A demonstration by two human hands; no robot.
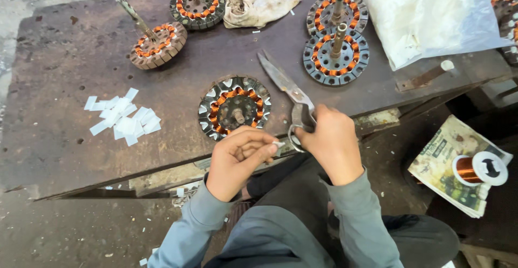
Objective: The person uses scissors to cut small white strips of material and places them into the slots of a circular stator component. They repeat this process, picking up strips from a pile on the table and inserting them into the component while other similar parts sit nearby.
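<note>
Two hands near table (65,155) edge: my right hand (330,141) closed on scissors (288,93) handles, stiff, heavy; left hand (237,157) fingers pinch small white paper slip (279,144), light, flimsy, beside stator (234,108).

My left hand (237,157) curls loosely, thumb and forefinger pinched together. My right hand (329,141) is fisted, knuckles up. Both grey-sleeved forearms angle inward, wrists close.

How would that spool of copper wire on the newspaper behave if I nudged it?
The spool of copper wire lies on its side on the folded newspaper, so it would probably roll. It is wound full, so likely heavy for its size.
</note>
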